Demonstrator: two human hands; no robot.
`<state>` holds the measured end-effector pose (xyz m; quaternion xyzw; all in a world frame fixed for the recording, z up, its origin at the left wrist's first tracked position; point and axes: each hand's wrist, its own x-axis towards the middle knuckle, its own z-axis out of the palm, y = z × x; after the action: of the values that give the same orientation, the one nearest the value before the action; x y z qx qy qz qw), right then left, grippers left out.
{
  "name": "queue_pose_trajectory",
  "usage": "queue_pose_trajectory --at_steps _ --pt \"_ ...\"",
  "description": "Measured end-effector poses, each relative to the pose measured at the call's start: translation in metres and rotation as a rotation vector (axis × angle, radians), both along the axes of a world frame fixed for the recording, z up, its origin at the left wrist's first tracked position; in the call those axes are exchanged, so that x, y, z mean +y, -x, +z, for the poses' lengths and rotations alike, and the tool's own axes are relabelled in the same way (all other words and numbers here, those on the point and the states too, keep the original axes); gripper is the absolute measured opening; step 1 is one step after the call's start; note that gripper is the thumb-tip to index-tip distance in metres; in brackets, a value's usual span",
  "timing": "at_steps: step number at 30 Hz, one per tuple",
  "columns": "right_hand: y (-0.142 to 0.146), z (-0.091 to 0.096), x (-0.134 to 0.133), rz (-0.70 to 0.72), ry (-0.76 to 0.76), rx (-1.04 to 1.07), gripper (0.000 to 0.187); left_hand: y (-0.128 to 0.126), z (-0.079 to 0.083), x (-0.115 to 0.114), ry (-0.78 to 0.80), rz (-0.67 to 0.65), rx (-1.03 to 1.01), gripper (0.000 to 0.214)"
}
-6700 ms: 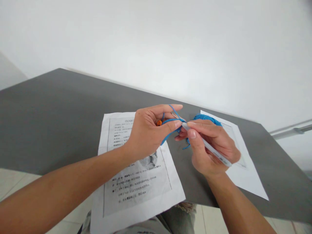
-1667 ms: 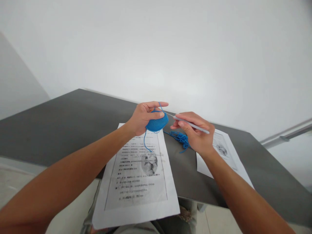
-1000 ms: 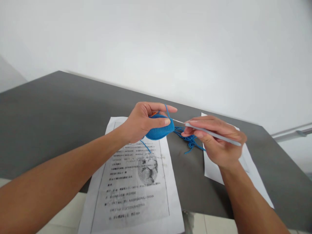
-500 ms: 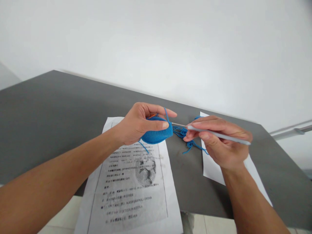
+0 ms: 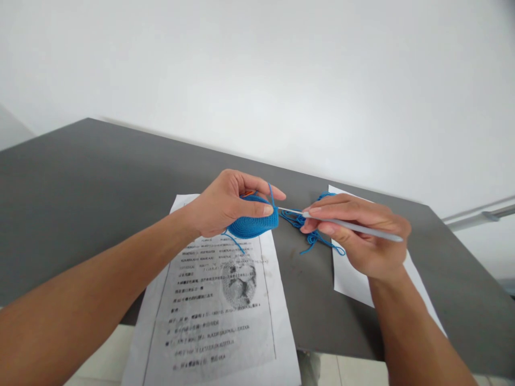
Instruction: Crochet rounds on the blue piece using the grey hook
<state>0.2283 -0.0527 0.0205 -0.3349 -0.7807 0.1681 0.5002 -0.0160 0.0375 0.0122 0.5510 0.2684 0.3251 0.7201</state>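
Blue crochet work (image 5: 253,219), rounded with a ribbed edge, is pinched by my left hand (image 5: 229,201) between the thumb and the fingers behind it. A strand of blue yarn runs over my left index finger, which is stretched out to the right. A bit of orange shows at the top of the piece, under that finger. My right hand (image 5: 358,228) grips the pale grey handle of a crochet hook (image 5: 350,224) like a pen. The hook's thin metal shaft points left, its tip at the right edge of the blue piece.
Below the hands lies a printed sheet (image 5: 217,321) with text and a dark picture, overhanging the near edge of the grey table (image 5: 100,214). Loose blue yarn (image 5: 311,238) lies tangled beside a second white paper (image 5: 350,281). A white wall (image 5: 257,80) rises behind.
Both hands have shifted slightly left in view, with the crochet work and hook. The hook handle sits a little lower; its tip stays by the edge of the piece.
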Motion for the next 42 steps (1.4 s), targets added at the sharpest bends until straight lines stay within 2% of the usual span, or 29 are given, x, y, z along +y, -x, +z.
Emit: queue_pose_trajectory --at_steps 10,14,19,26,33,38,42 --pt "0.010 -0.011 0.000 0.011 0.239 0.329 0.014 0.001 0.003 -0.002 -0.013 -0.018 -0.010 0.023" --pt "0.010 -0.013 0.001 0.013 0.274 0.364 0.013 0.002 0.003 -0.002 -0.043 -0.012 -0.002 0.021" --pt "0.007 -0.008 0.000 0.018 0.306 0.344 0.012 0.003 -0.001 0.000 -0.071 -0.023 0.050 0.023" --pt "0.017 0.000 0.001 0.047 0.472 0.570 0.016 0.003 0.000 -0.003 -0.124 -0.049 -0.004 0.016" --pt "0.030 -0.014 0.006 0.065 0.518 0.742 0.014 0.003 0.005 -0.007 -0.121 0.029 -0.053 0.019" --pt "0.048 -0.028 0.007 0.026 0.465 0.756 0.015 -0.004 0.002 -0.016 -0.102 0.086 -0.102 0.019" --pt "0.054 -0.028 0.006 0.021 0.412 0.757 0.013 -0.007 0.002 -0.023 -0.045 0.108 -0.141 0.019"
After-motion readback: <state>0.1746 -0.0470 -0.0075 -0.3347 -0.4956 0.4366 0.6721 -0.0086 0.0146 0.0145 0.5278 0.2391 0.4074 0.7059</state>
